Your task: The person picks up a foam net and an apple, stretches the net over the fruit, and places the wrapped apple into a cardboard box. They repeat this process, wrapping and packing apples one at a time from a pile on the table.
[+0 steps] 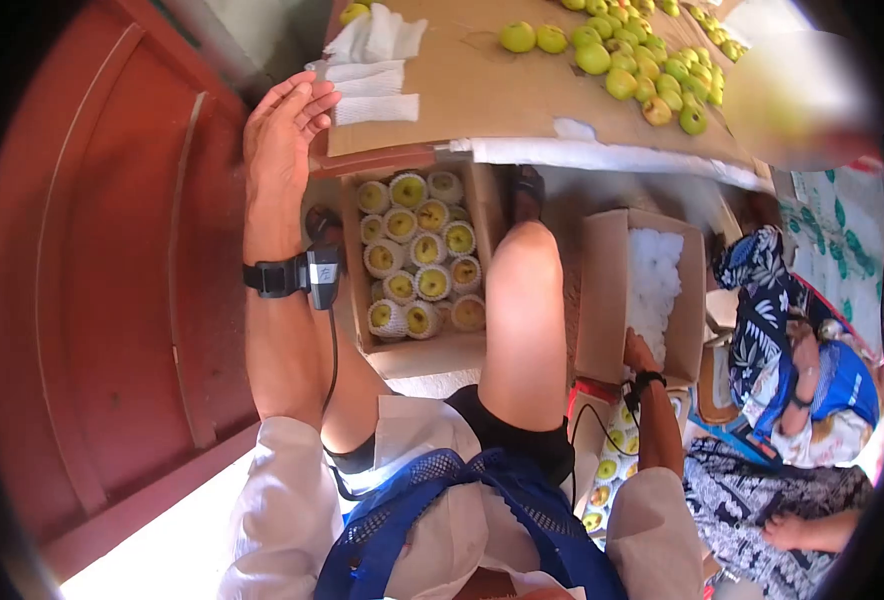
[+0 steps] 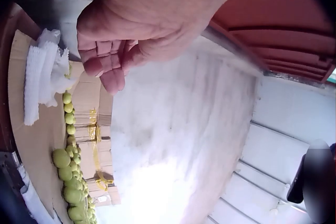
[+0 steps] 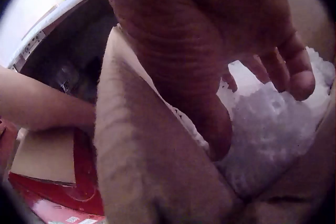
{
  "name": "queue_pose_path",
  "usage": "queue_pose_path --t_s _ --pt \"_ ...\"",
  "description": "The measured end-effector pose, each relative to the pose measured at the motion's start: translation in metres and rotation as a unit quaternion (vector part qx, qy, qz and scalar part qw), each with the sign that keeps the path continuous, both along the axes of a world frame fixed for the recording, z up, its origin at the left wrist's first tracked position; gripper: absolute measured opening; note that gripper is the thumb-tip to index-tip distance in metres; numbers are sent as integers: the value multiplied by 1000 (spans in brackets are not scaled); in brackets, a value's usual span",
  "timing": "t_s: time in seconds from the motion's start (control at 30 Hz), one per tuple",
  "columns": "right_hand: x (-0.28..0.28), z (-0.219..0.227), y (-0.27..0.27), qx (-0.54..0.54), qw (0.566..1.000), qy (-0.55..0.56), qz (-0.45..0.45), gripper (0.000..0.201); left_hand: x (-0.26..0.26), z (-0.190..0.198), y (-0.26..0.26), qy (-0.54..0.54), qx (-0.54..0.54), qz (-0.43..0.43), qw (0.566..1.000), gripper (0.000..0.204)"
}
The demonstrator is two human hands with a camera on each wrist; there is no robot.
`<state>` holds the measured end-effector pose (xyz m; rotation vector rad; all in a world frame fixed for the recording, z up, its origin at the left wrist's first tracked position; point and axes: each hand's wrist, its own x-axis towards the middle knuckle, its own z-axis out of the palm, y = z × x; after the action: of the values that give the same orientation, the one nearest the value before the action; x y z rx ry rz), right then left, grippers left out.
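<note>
Red panelling (image 1: 112, 230) beside a cardboard-topped surface (image 1: 472, 90), with both hands near white foam

Red panelling rises along the person's left, its long grooves running up to the surface, which is covered in plain brown cardboard. Below the surface's front edge, an open fruit box (image 1: 422, 362) sits low in front of the person, packed with yellow-green fruit in white net sleeves. To its right is a narrower foam box (image 1: 602, 290), also open brown cardboard. The bare right leg (image 1: 525, 300) stands bent between the two boxes. A person in a patterned garment (image 1: 762, 330) is farther right, beyond the foam box.

The loose foam (image 1: 654, 280) fills much of the foam box in a bright white, lumpy mass. The foam sleeves (image 1: 377, 107) are white, ribbed and flat, several laid overlapping near the left end of the surface, with crumpled ones behind. Green and yellow loose fruit (image 1: 622, 65) lies heaped farther right on the surface.

The left hand (image 1: 284, 125) hovers at the near-left edge of the foam sleeves, fingers loosely bent and holding nothing. The right hand (image 1: 642, 352) reaches inside the near end of the foam box, fingers relaxed and apart over the loose foam; nothing shows in its hold, and whether it touches the foam is unclear.
</note>
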<state>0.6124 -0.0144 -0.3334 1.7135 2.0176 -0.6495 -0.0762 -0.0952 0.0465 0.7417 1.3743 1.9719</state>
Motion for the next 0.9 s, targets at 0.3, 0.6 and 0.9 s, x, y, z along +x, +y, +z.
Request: queue_pose_path --t_s 0.3,0.6,0.9 --pt "-19 32 -19 56 995 67 -48 41 -24 -8 15 31 -12 -7 999 31" --pt "2 54 -30 8 983 108 -147 53 -34 -23 39 86 -77 -47 992 37" --pt "-8 26 -39 48 979 145 -131 64 -36 -35 66 185 -152 -60 969 36"
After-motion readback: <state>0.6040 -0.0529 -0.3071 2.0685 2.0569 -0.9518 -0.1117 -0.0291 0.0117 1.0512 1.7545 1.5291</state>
